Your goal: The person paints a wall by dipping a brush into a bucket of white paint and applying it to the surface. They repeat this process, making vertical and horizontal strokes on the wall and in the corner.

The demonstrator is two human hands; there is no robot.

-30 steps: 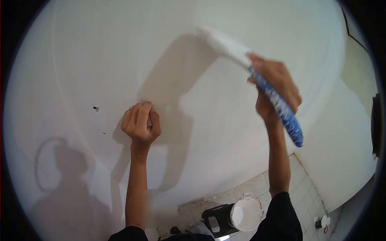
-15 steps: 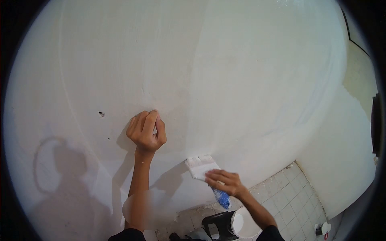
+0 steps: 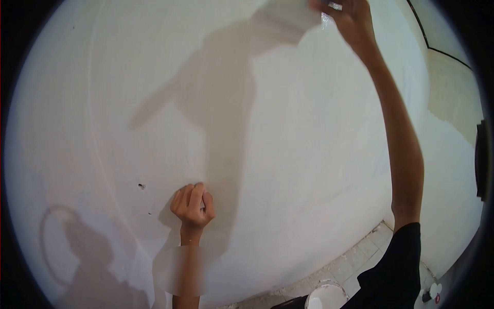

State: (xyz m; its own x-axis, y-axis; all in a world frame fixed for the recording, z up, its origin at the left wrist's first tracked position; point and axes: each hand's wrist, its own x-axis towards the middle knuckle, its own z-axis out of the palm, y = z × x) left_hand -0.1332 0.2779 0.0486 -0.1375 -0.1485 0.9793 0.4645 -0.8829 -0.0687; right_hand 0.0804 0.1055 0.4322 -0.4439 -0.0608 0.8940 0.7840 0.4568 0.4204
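Note:
A broad paintbrush [image 3: 288,23] is blurred at the top of the view, its pale head up against the white wall [image 3: 309,134]. My right hand [image 3: 355,20] grips it with the arm stretched high, and the frame's edge cuts off part of the hand. Lower down, my left hand [image 3: 192,206] rests on the wall as a closed fist, thumb against the curled fingers, with nothing showing in it. A small chipped hole [image 3: 141,186] lies in the wall to the left of that fist. Wet-looking paint [image 3: 326,20] glints beside the brush.
A white bucket [image 3: 327,296] stands on the tiled floor [image 3: 355,260] at the bottom, partly cut off. At the right, a side wall [image 3: 453,170] meets this one at a corner. Small objects [image 3: 431,293] lie on the floor at lower right.
My right hand has swept the paintbrush from low on the wall, near the floor, up to the top of the view. The left fist stays on the wall, lower in view.

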